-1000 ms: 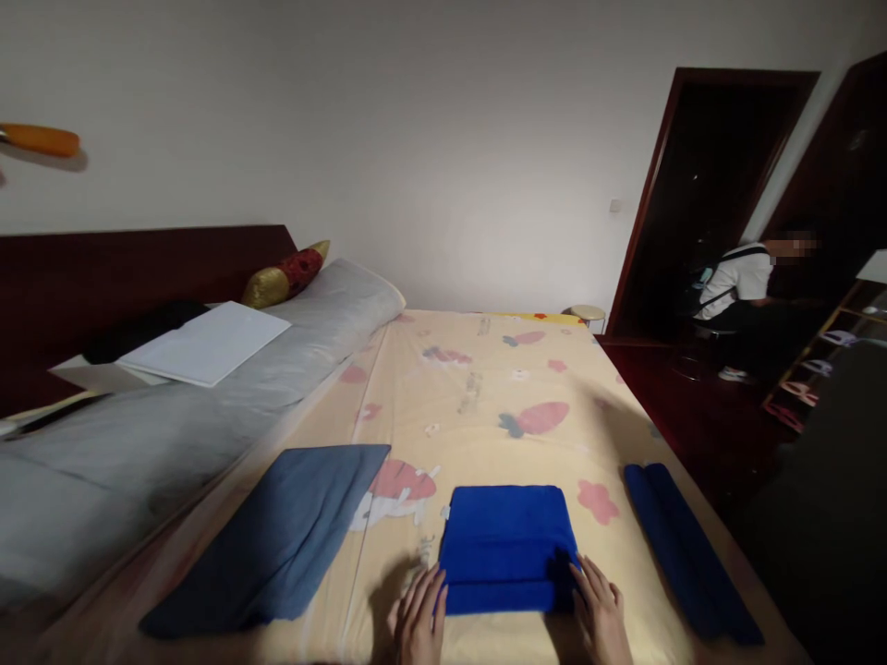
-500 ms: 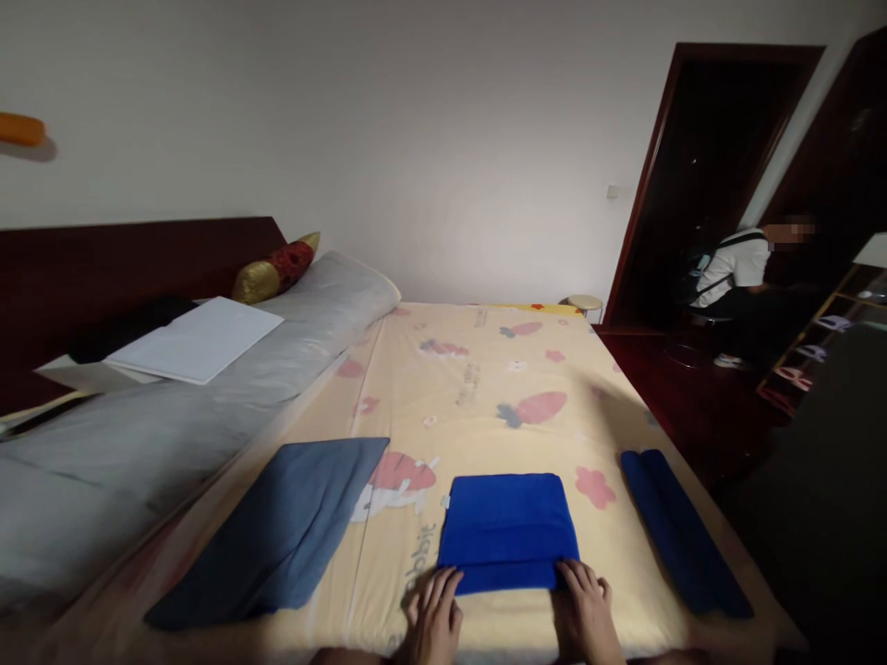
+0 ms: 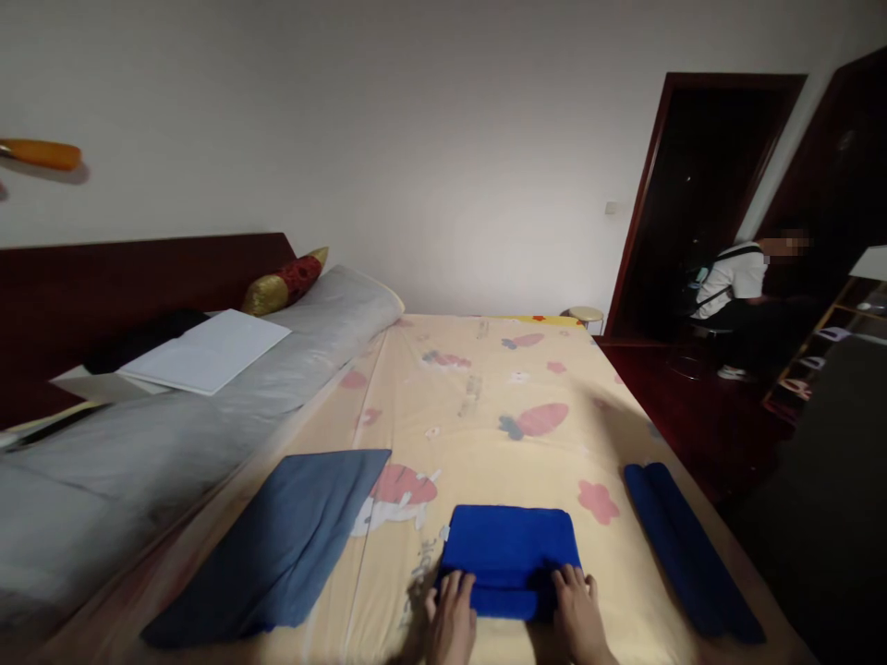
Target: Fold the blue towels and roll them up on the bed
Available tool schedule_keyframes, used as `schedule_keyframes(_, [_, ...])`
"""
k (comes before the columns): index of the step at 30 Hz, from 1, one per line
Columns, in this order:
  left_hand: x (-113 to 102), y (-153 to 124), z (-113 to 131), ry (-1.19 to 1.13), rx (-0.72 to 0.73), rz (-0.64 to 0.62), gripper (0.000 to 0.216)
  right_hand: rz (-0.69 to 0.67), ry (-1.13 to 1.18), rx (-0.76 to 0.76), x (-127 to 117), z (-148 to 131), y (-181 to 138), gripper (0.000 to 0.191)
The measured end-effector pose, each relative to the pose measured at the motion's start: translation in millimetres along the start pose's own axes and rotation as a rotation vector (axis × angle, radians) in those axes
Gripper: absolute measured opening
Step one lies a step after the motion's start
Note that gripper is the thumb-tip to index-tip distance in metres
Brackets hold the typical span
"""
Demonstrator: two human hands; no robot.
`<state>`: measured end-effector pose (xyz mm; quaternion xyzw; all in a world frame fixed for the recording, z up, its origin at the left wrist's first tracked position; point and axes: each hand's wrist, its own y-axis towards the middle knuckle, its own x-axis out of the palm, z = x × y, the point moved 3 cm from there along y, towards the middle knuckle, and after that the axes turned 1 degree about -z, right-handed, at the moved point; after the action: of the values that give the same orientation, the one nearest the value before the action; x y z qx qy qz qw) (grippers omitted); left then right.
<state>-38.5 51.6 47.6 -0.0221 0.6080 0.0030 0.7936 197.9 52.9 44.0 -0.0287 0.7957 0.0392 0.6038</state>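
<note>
A bright blue towel (image 3: 509, 545), folded into a flat rectangle, lies on the patterned bed sheet in front of me. At its near left side, my left hand (image 3: 454, 610) has its fingers bent over the cloth. My right hand (image 3: 577, 605) grips the near right side the same way, with the thumb tips hidden. A crease runs across the towel between the hands. Off to the left a grey-blue cloth (image 3: 277, 545) is spread in a slanted shape. To the right lies a dark blue towel (image 3: 686, 545), folded into a long narrow strip.
The bed sheet (image 3: 478, 453) carries carrot and flower prints. A grey rolled quilt (image 3: 277, 388) runs along the headboard (image 3: 139, 277), with a white board (image 3: 208, 351) on it. Beyond the bed, a person (image 3: 738, 286) sits by the dark doorway near a shoe rack (image 3: 814, 342).
The blue towel has been drawn closer to me. Both hands have moved inward a little, over its near part. My view has tilted slightly upward.
</note>
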Motion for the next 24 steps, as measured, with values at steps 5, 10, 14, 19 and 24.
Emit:
schedule_keyframes(5, [26.6,-5.9,37.9,-0.041,0.437,0.027,0.051,0.078,0.151,-0.274,21.0,-44.2,-4.1,0.045])
schedule_keyframes(10, [12.7,-2.1,-8.8,0.03,0.24,0.151,0.047,0.179,0.103,-0.132,22.1,-1.3,-7.4,0.048])
schedule_keyframes(14, [0.3,3.8,-37.2,0.071,0.079,0.221,0.043,0.159,0.061,0.017,14.7,30.8,-5.8,0.049])
schedule_keyframes(19, [11.2,11.1,7.1,0.007,0.225,0.164,0.047,0.135,0.135,-0.097,14.6,-10.5,-3.4,0.045])
schedule_keyframes(24, [21.8,11.2,42.6,-0.044,0.475,0.01,0.052,0.032,0.17,-0.182,21.3,-38.1,10.2,0.044])
